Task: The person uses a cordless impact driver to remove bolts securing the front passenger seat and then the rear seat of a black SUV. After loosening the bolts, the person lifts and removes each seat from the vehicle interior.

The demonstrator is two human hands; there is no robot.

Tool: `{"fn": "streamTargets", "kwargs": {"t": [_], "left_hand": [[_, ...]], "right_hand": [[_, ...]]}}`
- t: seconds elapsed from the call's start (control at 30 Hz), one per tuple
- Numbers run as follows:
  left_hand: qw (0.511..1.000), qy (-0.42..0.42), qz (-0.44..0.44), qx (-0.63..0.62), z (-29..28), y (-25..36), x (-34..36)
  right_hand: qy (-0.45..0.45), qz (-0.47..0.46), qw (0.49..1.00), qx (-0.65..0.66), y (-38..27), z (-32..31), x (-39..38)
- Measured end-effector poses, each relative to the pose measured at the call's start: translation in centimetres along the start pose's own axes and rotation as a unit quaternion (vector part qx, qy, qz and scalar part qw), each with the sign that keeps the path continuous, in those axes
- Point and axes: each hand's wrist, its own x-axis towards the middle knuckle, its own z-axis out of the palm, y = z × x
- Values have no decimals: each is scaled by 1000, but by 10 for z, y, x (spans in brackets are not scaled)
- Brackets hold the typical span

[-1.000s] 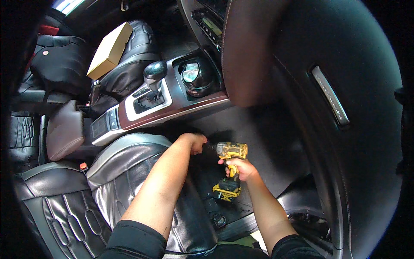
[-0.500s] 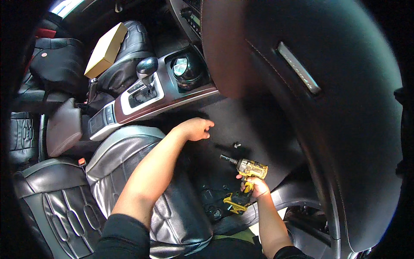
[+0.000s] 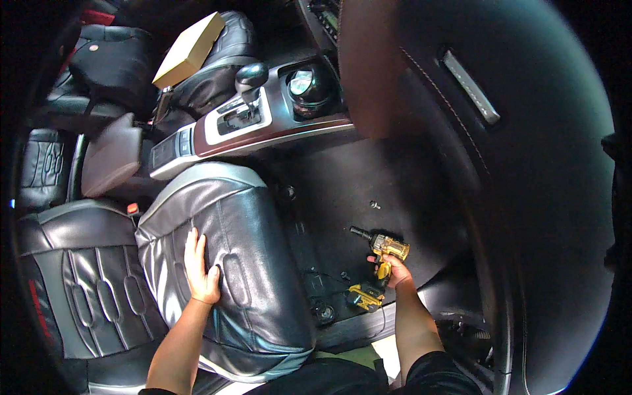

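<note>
Across the front seat cushion [image 3: 243,280], the left hand [image 3: 202,270] lies with its fingers spread, gripping nothing; how firmly the palm presses on the leather cannot be told. Over the car floor [image 3: 336,178], just to the right of that cushion, the right hand [image 3: 394,271] is wrapped round the grip of a yellow-and-black power driver [image 3: 388,249], though whether a finger sits on the trigger is too small to tell. The driver's nose points left, toward the cushion, near a loose metal fastener [image 3: 374,205] on the floor. Good handling here, I judge, means bracing the seat with the flat left palm, keeping the trigger finger off while the nose faces the leather, and minding that the fastener does not get knocked out of reach. As for edges, the centre console [image 3: 286,139] bounds the floor on the far side, the door sill [image 3: 362,328] on the near side, and a dark stitched panel [image 3: 546,171] overhangs on the right. The widest room for moving the driver seems to lie toward the console; lowering it toward the sill risks the battery end catching there.
</note>
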Motion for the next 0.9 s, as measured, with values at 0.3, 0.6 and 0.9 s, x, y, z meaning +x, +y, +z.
{"fn": "streamTargets", "kwargs": {"t": [0.3,0.6,0.9], "left_hand": [[999,8,-20,33,2,12,4],[998,-12,-24,61,-9,26,6],[944,-241,214,66,-158,105,-49]], "right_hand": [[212,-79,949,-218,0,16,3],[431,-367,601,-565,48,94,-54],[-81,51,995,-31,136,213,-59]]}}
